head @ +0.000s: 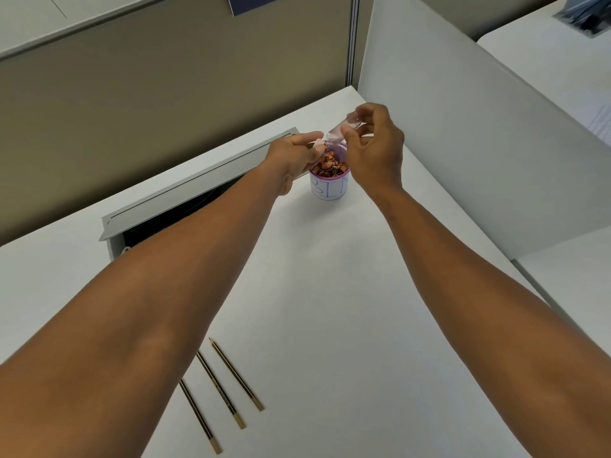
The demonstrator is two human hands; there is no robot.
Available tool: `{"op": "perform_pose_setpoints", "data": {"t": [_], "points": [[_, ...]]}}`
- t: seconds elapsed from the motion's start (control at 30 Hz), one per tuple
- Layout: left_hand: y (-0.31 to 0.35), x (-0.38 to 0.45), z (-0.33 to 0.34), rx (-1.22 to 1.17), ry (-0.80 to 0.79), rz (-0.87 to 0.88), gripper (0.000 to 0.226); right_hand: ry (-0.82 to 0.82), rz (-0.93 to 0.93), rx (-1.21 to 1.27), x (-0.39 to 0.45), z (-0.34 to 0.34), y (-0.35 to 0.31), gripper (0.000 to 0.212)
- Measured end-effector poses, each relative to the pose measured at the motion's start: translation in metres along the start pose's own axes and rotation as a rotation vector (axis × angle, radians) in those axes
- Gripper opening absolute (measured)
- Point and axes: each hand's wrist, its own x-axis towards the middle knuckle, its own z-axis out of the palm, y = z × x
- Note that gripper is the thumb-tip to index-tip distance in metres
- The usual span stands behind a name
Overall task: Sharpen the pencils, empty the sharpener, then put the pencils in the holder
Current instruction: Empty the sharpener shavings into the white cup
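A small purple cup (330,188) with a white paper label stands on the white desk, filled with brown pencil shavings (330,166). Just above its rim my right hand (373,153) holds a clear pinkish sharpener casing (340,129), tilted over the cup. My left hand (294,157) is beside it, fingers pinched on a small pink sharpener part (318,144) at the cup's left edge. Three dark pencils (220,386) lie side by side on the desk near me, partly hidden under my left forearm. No pencil holder is in view.
A grey cable tray with an open dark slot (198,196) runs along the desk behind my left arm. A beige partition stands behind it and a white divider panel (463,143) rises on the right. Bare desk (330,292) lies between my forearms.
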Motion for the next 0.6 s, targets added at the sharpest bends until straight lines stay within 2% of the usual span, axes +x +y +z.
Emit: {"op": "perform_pose_setpoints", "data": {"t": [0.1,0.33,0.43,0.5,0.6], "points": [[-0.002,-0.001,0.0,0.047,0.008,0.012,0.028,-0.077,0.042,-0.064,0.001,0.001,0.005,0.022],[-0.006,-0.001,-0.001,-0.009,-0.008,0.02,0.03,-0.069,0.023,-0.051,-0.001,0.0,0.006,0.023],[-0.006,-0.001,-0.002,-0.014,-0.01,0.016,0.031,-0.113,0.089,-0.103,-0.002,0.002,0.011,0.027],[-0.006,-0.001,-0.003,-0.024,-0.014,0.014,0.029,-0.064,0.113,-0.103,-0.001,0.0,0.012,0.026],[-0.006,0.0,-0.003,-0.034,-0.011,0.015,0.03,-0.005,0.035,-0.039,0.0,-0.001,0.008,0.023]]}}
